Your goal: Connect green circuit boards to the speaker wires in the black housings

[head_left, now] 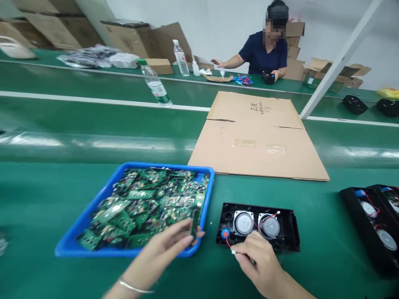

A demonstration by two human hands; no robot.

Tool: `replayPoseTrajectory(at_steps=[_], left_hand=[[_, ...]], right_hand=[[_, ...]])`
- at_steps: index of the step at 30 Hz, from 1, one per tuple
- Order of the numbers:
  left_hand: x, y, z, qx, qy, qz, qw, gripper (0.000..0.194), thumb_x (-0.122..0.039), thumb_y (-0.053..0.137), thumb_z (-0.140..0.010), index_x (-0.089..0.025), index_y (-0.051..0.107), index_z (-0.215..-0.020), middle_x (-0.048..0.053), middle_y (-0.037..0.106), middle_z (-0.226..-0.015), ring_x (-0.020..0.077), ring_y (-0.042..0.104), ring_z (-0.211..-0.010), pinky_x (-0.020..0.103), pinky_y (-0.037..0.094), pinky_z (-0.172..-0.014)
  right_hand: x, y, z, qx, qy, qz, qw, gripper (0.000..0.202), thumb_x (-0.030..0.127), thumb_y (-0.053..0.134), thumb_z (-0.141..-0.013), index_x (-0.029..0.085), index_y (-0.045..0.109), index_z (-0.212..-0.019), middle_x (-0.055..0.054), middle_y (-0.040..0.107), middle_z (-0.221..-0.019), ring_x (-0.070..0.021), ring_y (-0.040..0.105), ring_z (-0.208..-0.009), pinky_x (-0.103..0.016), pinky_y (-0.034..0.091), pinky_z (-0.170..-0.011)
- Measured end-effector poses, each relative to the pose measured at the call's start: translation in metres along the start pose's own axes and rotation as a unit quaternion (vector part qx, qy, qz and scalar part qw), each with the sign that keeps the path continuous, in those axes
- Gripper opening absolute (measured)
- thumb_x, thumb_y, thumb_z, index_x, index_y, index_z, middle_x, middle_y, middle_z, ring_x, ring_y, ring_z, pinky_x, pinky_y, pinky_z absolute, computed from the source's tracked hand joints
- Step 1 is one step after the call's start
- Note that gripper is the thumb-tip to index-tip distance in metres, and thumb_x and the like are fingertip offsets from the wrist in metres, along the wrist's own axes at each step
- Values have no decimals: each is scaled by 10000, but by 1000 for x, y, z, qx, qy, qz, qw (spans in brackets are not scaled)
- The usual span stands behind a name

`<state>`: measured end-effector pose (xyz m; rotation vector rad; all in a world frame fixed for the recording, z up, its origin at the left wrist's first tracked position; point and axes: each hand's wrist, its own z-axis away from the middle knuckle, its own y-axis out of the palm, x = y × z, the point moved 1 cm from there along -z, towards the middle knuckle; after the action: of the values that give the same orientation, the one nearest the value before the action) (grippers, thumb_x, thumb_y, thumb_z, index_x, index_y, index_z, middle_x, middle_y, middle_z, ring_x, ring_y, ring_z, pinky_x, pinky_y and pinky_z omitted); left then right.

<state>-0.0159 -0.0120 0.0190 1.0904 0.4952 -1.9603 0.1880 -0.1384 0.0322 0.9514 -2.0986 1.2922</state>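
My left hand (165, 249) pinches a small green circuit board (195, 222) on edge above the near right corner of a blue tray (93, 207) heaped with several green circuit boards. My right hand (257, 259) rests at the front edge of a black speaker housing (288, 236) that holds two round silver speakers (243, 223). Its fingertips pinch the white plug end of a red wire (233, 251) coming from the housing. A blue part sits at the housing's left.
A flat cardboard sheet (258, 137) lies beyond the housing on the green belt. More black speaker housings (374, 224) sit at the right edge. A water bottle (155, 85) stands farther back. A person in a dark shirt (264, 52) works across the line among cardboard boxes.
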Motion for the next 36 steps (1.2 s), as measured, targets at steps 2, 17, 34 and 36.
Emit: replayPoseTrajectory(at_steps=[2,17,34,36], left_hand=[[14,30,9,3,12,55,998,474,-412,770,-537,-219,567,-919,54,701,-794,275,657,-814,378,519,-759],[30,90,22,-35,103,93,990,487,-495,575,-744,-177,508,-1107,91,663,-976,192,587,-801,312,492,-740],[29,92,14,57,107,198,973,354,-316,775,-607,-249,678,-941,47,692,-1056,218,623,-992,297,487,-894],[30,91,14,52,128,137,981,340,-268,767,-615,-236,689,-945,57,693,-1058,225,629,-985,299,487,-901]], right_hand=[[0,0,-2,-2,16,15,1000,223,183,406,-899,161,597,-787,12,527,-556,-103,461,-517,-242,392,-531],[3,9,5,-26,8,15,1000,134,134,504,-846,174,587,-749,14,562,-589,-112,473,-553,-277,402,-575],[3,5,2,-4,-29,57,998,120,102,498,-855,172,555,-775,10,574,-622,-117,466,-587,-279,353,-596],[3,2,1,19,-27,60,998,135,107,482,-861,173,565,-777,3,582,-637,-123,472,-602,-282,347,-599]])
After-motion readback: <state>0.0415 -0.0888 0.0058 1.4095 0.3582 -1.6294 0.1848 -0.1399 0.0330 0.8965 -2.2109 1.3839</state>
